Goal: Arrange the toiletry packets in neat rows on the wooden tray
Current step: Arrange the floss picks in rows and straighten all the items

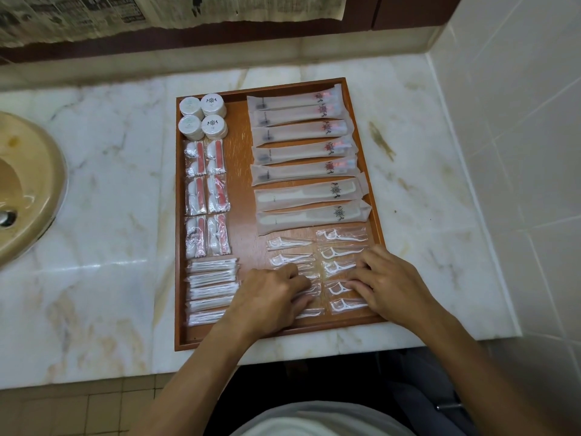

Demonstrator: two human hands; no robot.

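Marble counter (110,215) is carrying the wooden tray (361,121), beside a sink (28,190). Left hand (270,297) and right hand (390,284) are pressing spread fingers onto floss packets (342,253) lying near the tray's front edge.

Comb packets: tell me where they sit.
Head view: the two comb packets lie on the tray's right side, between the toothbrush packets and floss picks.

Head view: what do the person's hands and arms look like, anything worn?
Left hand and right hand are bare: no gloves, rings, watch or bands visible. Both forearms are uncovered all the way to the frame's bottom edge, with no sleeve in sight. Nails look short and unpainted. A light-coloured garment shows at the torso.
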